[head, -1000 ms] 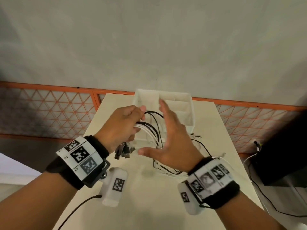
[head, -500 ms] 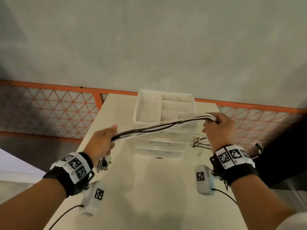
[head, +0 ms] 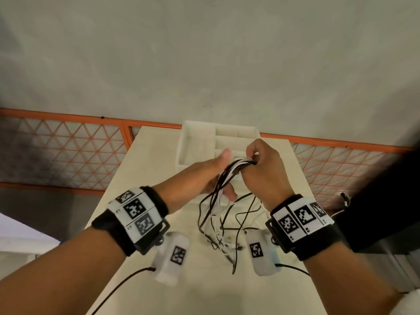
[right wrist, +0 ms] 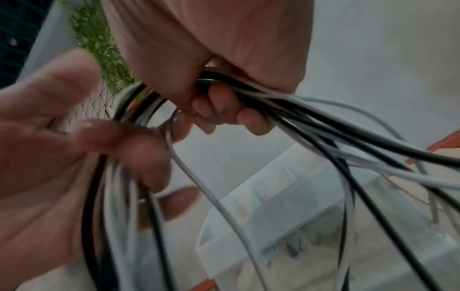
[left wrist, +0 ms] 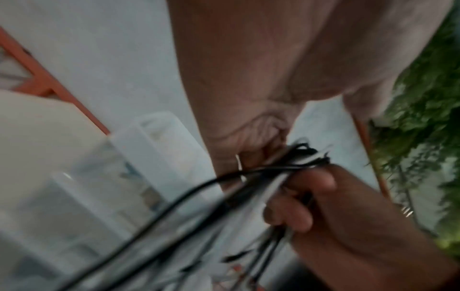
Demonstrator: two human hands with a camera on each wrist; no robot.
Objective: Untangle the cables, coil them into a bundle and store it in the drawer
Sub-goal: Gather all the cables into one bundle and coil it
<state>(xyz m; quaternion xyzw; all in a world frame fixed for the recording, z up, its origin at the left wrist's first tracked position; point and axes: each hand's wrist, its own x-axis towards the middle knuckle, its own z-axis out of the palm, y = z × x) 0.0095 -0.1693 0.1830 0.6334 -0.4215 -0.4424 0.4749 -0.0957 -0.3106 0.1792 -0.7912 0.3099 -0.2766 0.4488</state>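
A bundle of black and white cables (head: 229, 172) is doubled over above the table. My right hand (head: 266, 169) grips the top of the fold in a fist; the right wrist view shows its fingers (right wrist: 224, 114) curled round the cables (right wrist: 323, 126). My left hand (head: 204, 175) is just left of it, thumb up, fingers wrapped loosely around the strands lower down. Loose ends hang and trail on the table (head: 156, 169). Behind my hands stands the white drawer unit (head: 195, 144), its drawer fronts hidden.
The drawer unit (right wrist: 273, 196) has an open top tray with dividers. An orange mesh railing (head: 68, 142) runs behind the table, with a drop beyond it. A dark object (head: 381, 201) stands off the table's right edge.
Half a second ago my hands were wide apart, pulling the bundle taut. They have come together, folding the cables into a hanging loop.
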